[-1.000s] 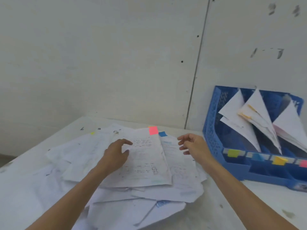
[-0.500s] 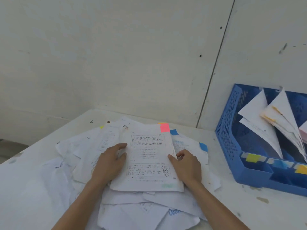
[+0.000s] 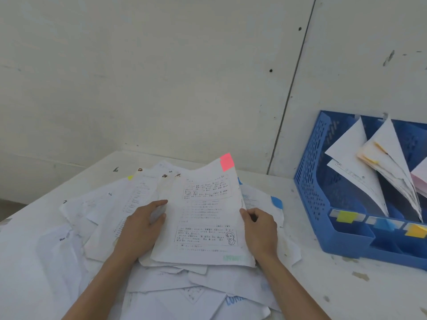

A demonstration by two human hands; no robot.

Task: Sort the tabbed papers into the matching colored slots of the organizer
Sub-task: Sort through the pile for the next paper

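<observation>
Two hands hold one printed sheet (image 3: 203,218) by its long sides above a loose pile (image 3: 97,218) of papers that spreads from the middle of the tabletop (image 3: 346,294) to its near and left edges. The left hand (image 3: 138,229) grips the sheet's left side, fingers curled round the edge. The right hand (image 3: 261,229) pinches the right side, thumb on the printed face and the other fingers folded under. The sheet's near end touches the pile, while its far end curves upward, carrying a pink tab (image 3: 226,161) at the far right corner. A blue tab (image 3: 276,202) pokes out of the pile just beyond the right hand, and a yellow tab (image 3: 130,177) shows at the pile's far left. The organizer (image 3: 309,181) stands at the tabletop's far right corner, by the wall (image 3: 161,77), with papers leaning in its slots and yellow (image 3: 345,216), blue (image 3: 383,224) and orange (image 3: 416,230) labels along its front.
</observation>
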